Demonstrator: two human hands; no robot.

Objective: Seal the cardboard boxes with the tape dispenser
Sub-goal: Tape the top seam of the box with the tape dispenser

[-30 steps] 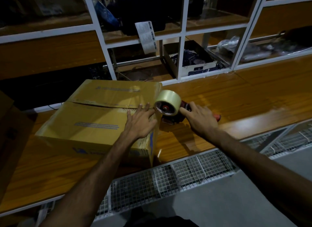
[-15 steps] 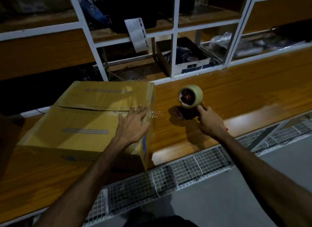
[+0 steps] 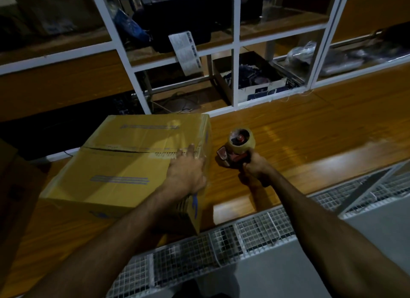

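My left hand (image 3: 185,172) flat on the box (image 3: 124,166) top, fingers straight, my right hand (image 3: 255,164) gripping the tape dispenser (image 3: 238,145) beside it on the desk (image 3: 321,138)

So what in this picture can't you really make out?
Head view, the only one:
- Tape along the cardboard box seam: the dim light hides how far it runs, and the left hand covers its right end.
- Tape dispenser handle: wrapped inside the right hand.
- Print on the box: too blurred to read.
- White paper label on the shelf: text too small.
- Brown object at the left edge: cut off by the frame.
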